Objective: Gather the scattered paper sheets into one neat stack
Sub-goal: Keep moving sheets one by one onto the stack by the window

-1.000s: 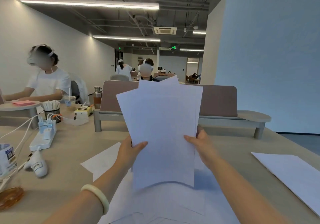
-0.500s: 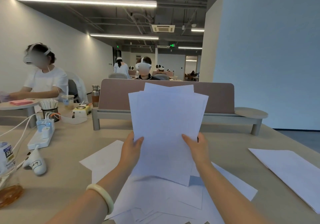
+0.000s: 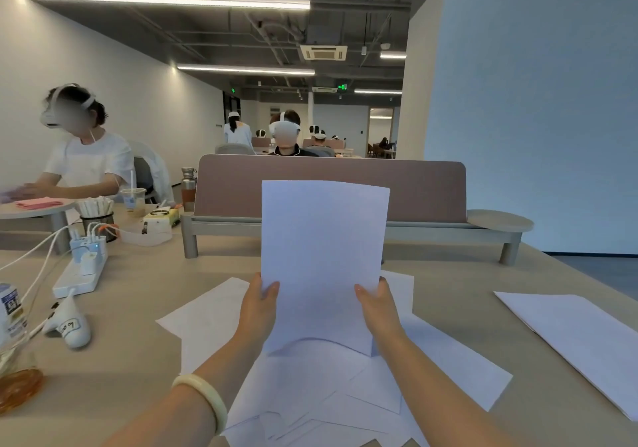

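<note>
I hold an upright bundle of white paper sheets [image 3: 322,260] in front of me, its edges lined up and its bottom edge resting on loose sheets [image 3: 445,367] spread on the beige table [image 3: 138,308]. My left hand [image 3: 259,308] grips the bundle's lower left edge, thumb on the front. On the lower right edge sits my right hand [image 3: 378,308], gripping the same way. More scattered sheets [image 3: 207,319] lie to the left under my arms. A separate sheet [image 3: 580,336] lies flat at the table's right side.
A power strip with chargers and cables [image 3: 83,270], a white device [image 3: 70,326], a carton [image 3: 10,312] and an amber glass object [image 3: 17,388] crowd the left. A pink divider on a shelf [image 3: 331,191] crosses the table's far side. A person [image 3: 86,156] sits at the left.
The fanned, skewed sheets in my hands have been squared into one aligned bundle and lowered until its bottom edge rests on the loose sheets.
</note>
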